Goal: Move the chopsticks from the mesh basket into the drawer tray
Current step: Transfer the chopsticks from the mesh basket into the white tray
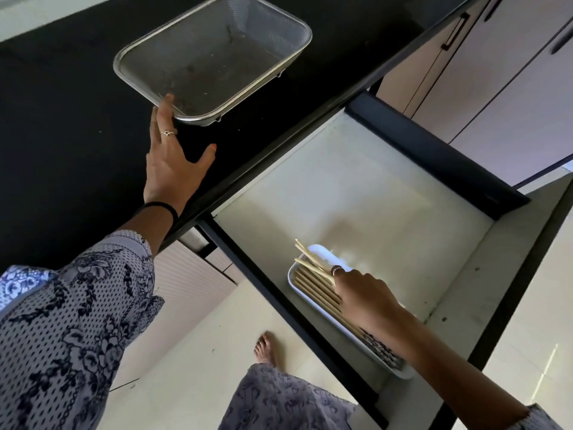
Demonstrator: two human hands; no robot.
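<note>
Fingers of the left hand (173,156) reach up the frame, spread and holding nothing — the tips touch the near rim of the mesh basket (145,88) on the black counter (62,119), upper left. Lower right, the open drawer (356,187) holds a white tray (313,251). Chopsticks (316,287) lie in that tray; the right hand (362,293), arm stretched in from the corner, pinches a few chopsticks above it. No readable writing anywhere.
</note>
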